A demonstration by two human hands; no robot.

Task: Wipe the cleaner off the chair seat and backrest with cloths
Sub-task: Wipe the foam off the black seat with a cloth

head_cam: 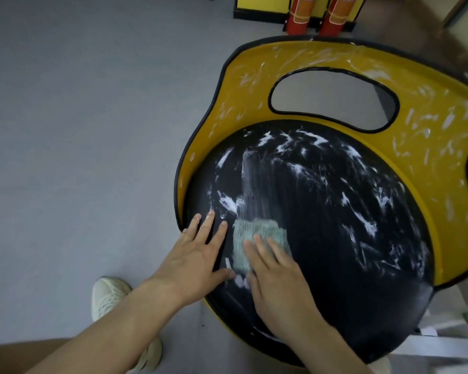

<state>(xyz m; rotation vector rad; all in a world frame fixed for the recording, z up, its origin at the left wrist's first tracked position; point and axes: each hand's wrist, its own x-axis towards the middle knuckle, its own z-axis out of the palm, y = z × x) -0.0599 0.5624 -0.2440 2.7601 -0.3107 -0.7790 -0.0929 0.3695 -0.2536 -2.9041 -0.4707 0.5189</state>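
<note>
The black round chair seat (322, 211) is streaked with white cleaner (230, 203), thickest toward its back and left edges, and the yellow backrest (430, 136) curving round it is smeared too. A pale green cloth (257, 228) lies near the seat's front-left edge. The right hand (278, 284) presses it flat with straight fingers. The left hand (197, 255) rests just beside it at the left edge, palm down, fingers spread, holding nothing. Two red fire extinguishers (299, 14) stand on the grey floor (79, 130) behind the chair.
</note>
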